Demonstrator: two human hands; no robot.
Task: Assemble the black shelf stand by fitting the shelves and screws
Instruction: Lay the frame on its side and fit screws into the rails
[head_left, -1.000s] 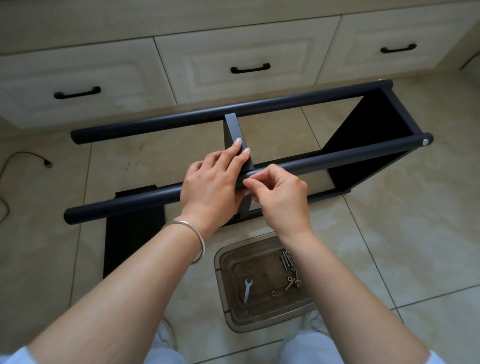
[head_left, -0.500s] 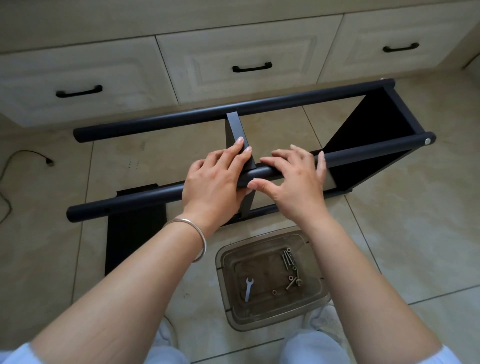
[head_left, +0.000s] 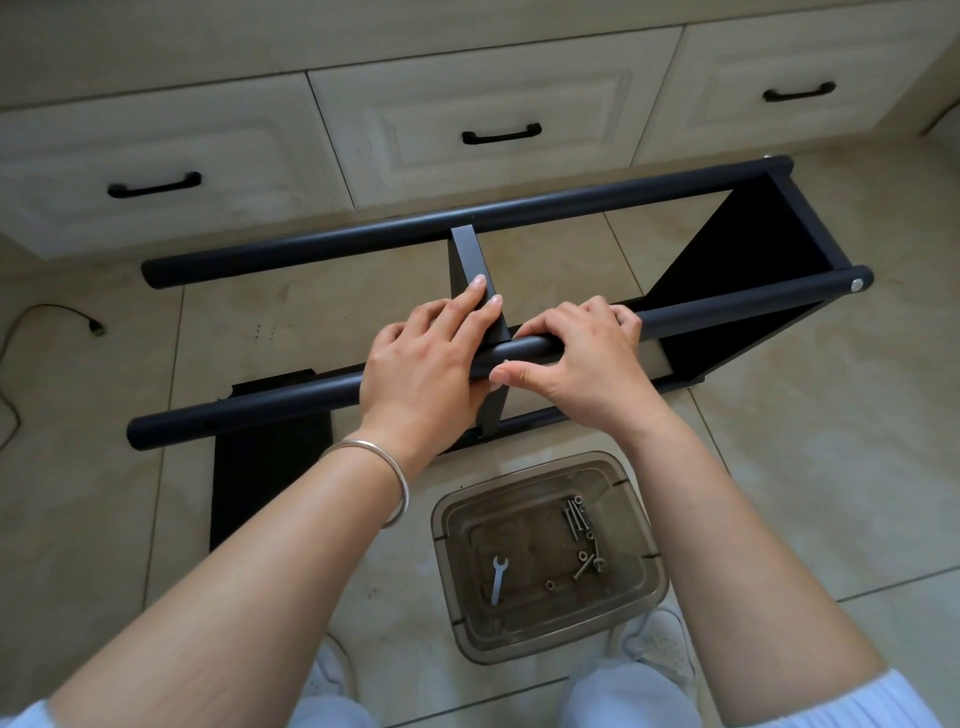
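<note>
Head view: with the left hand (head_left: 426, 374) pressing straight fingers on the middle shelf (head_left: 475, 270) and the right hand (head_left: 576, 353) curled over the near pole (head_left: 291, 400), the shelf, seemingly unscrewed, could slip askew.

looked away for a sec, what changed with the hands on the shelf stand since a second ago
The right hand stopped pinching at the near pole beside the middle shelf. It opened, slid a little to the right, and now wraps over the pole with its thumb underneath. The left hand stayed on the pole with its fingers on the shelf edge. The tray of screws and the wrench did not move.
</note>
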